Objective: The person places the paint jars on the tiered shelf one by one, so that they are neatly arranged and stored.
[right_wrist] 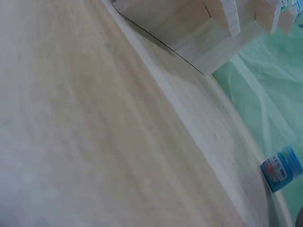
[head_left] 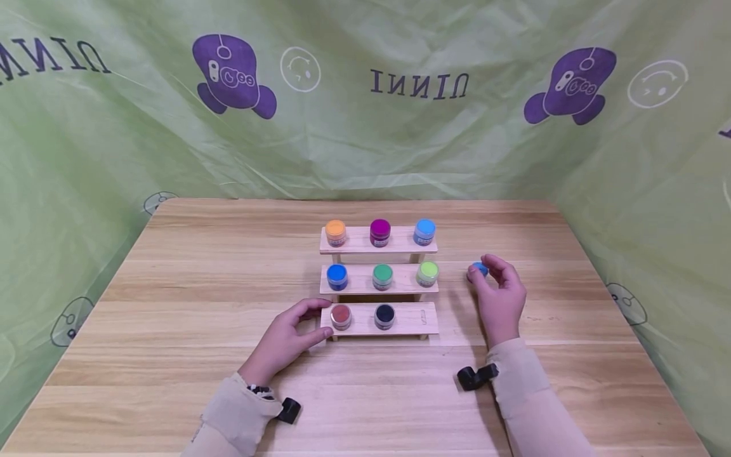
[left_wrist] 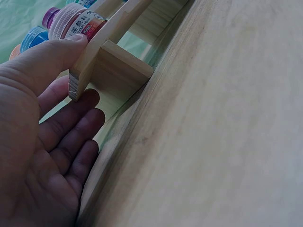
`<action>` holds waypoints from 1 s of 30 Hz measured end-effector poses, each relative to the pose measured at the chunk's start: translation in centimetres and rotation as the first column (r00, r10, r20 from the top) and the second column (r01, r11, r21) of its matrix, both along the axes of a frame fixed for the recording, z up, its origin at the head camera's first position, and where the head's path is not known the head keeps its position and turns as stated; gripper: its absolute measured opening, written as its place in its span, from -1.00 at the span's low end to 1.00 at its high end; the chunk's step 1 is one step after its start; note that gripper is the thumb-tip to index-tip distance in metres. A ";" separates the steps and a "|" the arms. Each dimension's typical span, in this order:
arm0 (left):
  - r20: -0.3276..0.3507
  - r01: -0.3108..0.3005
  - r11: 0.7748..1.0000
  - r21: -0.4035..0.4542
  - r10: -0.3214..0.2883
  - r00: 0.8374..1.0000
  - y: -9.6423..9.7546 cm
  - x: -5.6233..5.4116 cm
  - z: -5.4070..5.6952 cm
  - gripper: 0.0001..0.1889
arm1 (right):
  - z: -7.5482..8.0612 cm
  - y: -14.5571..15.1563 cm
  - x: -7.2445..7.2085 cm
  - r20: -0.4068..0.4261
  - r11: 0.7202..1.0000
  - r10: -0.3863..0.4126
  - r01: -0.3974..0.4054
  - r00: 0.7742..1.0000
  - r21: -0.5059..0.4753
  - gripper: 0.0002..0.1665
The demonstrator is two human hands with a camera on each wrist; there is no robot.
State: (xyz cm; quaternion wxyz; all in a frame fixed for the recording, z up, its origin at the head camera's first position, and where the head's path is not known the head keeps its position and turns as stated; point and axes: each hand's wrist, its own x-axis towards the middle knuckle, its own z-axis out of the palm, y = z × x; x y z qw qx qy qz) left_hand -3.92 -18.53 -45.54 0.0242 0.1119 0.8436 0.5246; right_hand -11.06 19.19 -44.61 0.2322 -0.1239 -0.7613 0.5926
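Note:
A three-tier wooden display rack point(head_left: 362, 325) holds small paint jars. My left hand point(head_left: 288, 336) grips the left end of its lowest shelf, thumb at the front corner and index finger at the back. In the left wrist view, the thumb point(left_wrist: 71, 47) lies beside the red-brown paint jar point(left_wrist: 78, 22); the other fingers are loosely bent below the shelf. To the rack's right, my right hand point(head_left: 501, 301) is at a blue paint jar point(head_left: 478, 269) on the table, thumb and fingers spread about it. In the right wrist view this jar point(right_wrist: 277, 171) shows apart from the barely visible hand.
The lowest shelf also bears a black jar point(head_left: 384, 316), with bare wood at its right end. Blue, green point(head_left: 382, 277) and lime jars stand on the middle shelf; orange, purple point(head_left: 379, 233) and light blue above. A green printed curtain point(head_left: 365, 146) surrounds the wooden table point(head_left: 171, 317).

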 end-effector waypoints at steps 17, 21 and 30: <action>0.000 -0.003 1.000 -0.004 0.003 1.000 0.0 0.1 0.1 -0.51 | -0.8 1.0 -1.0 0.162 1.000 0.013 -0.015 0.987 0.011 -0.40; 0.006 -0.001 1.000 0.003 0.001 1.000 0.0 0.0 0.1 -0.52 | -0.6 1.0 -1.0 0.206 0.999 0.024 -0.030 0.978 0.028 -0.37; 0.016 -0.003 1.000 -0.001 0.003 1.000 0.0 0.0 0.1 -0.52 | -0.5 1.1 -1.3 0.292 0.992 0.013 -0.048 0.956 0.113 -0.38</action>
